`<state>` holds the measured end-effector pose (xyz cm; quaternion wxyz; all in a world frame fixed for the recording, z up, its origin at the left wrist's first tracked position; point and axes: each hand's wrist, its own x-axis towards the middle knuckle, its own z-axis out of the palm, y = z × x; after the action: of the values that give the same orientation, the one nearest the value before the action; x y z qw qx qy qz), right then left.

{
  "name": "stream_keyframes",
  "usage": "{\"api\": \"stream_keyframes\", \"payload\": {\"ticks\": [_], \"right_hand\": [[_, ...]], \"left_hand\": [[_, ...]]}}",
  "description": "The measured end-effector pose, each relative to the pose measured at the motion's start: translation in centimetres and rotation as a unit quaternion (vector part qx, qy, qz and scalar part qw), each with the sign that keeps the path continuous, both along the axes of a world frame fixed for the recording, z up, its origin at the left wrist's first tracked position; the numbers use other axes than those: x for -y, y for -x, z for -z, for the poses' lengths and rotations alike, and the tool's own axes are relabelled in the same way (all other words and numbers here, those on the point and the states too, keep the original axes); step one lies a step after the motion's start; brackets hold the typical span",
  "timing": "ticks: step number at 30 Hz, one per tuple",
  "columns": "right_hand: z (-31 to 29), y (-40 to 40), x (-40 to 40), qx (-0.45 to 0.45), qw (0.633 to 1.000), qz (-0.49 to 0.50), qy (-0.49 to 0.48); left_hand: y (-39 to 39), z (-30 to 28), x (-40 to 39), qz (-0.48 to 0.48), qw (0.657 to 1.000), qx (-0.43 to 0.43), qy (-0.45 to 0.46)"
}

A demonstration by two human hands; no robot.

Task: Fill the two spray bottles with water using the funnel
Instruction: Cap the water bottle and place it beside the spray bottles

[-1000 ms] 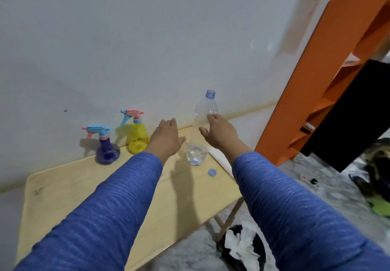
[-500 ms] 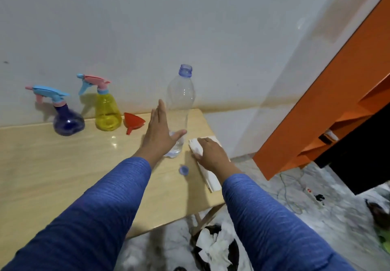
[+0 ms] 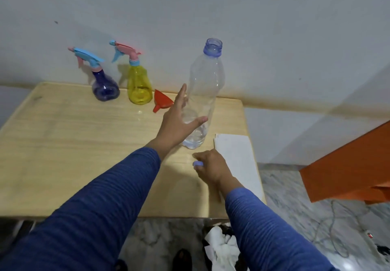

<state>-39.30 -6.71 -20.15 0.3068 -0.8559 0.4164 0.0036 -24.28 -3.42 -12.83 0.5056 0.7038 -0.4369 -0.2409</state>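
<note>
Pinching the small blue cap (image 3: 198, 163) against the wooden table (image 3: 63, 144), the right hand (image 3: 211, 168) sits beside a white paper sheet (image 3: 236, 154). The left hand (image 3: 179, 118) is spread, fingers straight, its thumb against the uncapped clear water bottle (image 3: 205, 89), which stands upright. Behind, by the wall, stand the purple spray bottle (image 3: 104, 87) and the yellow spray bottle (image 3: 139, 87), with the red funnel (image 3: 161, 101) lying beside the yellow one.

Blue spray bottle (image 3: 104, 84), yellow spray bottle (image 3: 139, 87) upright by wall; red funnel (image 3: 162, 101) on side; both seemingly empty.
</note>
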Motion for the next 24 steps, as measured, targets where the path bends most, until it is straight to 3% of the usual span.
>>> {"api": "stream_keyframes", "payload": {"ticks": [5, 8, 13, 17, 20, 24], "right_hand": [[-0.8, 0.3, 1.4, 0.060, 0.997, 0.020, -0.033], [-2.8, 0.4, 2.7, 0.146, 0.985, 0.090, -0.024], [-10.5, 0.5, 5.6, 0.369, 0.899, 0.235, -0.039], [-17.7, -1.1, 6.8, 0.514, 0.826, 0.218, -0.082], [-21.3, -2.8, 6.7, 0.547, 0.820, 0.161, -0.053], [-22.9, -4.2, 5.7, 0.508, 0.858, 0.079, -0.009]], "left_hand": [[0.2, -0.4, -0.2, 0.010, 1.000, 0.002, 0.004], [0.2, -1.3, -0.2, 0.003, 1.000, 0.021, 0.011], [0.3, -4.5, 0.3, -0.021, 0.996, 0.027, 0.077], [0.2, -6.9, 1.2, -0.025, 0.993, 0.044, 0.111], [0.2, -7.9, 1.9, -0.032, 0.992, 0.056, 0.107], [0.1, -8.0, 2.1, -0.037, 0.992, 0.066, 0.102]]}}
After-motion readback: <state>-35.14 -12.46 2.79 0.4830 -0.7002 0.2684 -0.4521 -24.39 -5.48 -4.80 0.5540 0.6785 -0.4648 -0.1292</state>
